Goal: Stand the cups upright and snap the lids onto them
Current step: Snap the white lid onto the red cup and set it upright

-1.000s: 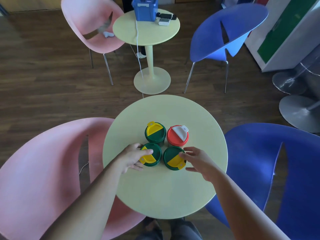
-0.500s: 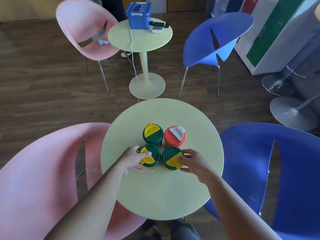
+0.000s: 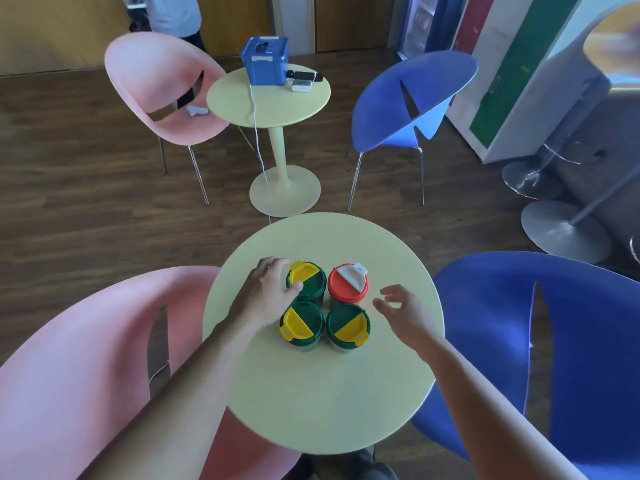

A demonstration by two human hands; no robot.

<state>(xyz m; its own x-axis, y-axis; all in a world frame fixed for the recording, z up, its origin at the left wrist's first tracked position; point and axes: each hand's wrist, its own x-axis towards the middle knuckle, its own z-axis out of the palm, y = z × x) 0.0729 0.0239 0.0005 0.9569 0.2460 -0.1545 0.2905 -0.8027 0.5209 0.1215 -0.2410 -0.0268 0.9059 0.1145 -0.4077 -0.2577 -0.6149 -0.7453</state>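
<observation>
Four cups stand upright in a tight square on the round pale-yellow table (image 3: 329,393), each with a lid on. The back-left cup (image 3: 308,282), front-left cup (image 3: 302,325) and front-right cup (image 3: 347,328) have green lids with yellow flaps. The back-right cup (image 3: 348,285) has a red lid with a white flap. My left hand (image 3: 266,292) curls around the left side of the back-left cup, its thumb resting on the lid's edge. Just right of the red-lidded cup hovers my right hand (image 3: 401,310), fingers spread, touching nothing.
A pink chair (image 3: 69,375) stands close on the left and a blue chair (image 3: 540,341) close on the right. Farther off is a second round table (image 3: 270,105) with a blue box (image 3: 265,60), plus another pink chair, another blue chair and metal stool bases at right.
My left hand left the front-left cup and moved back to the back-left cup. My right hand let go of the front-right cup and lifted away to the right, opening.
</observation>
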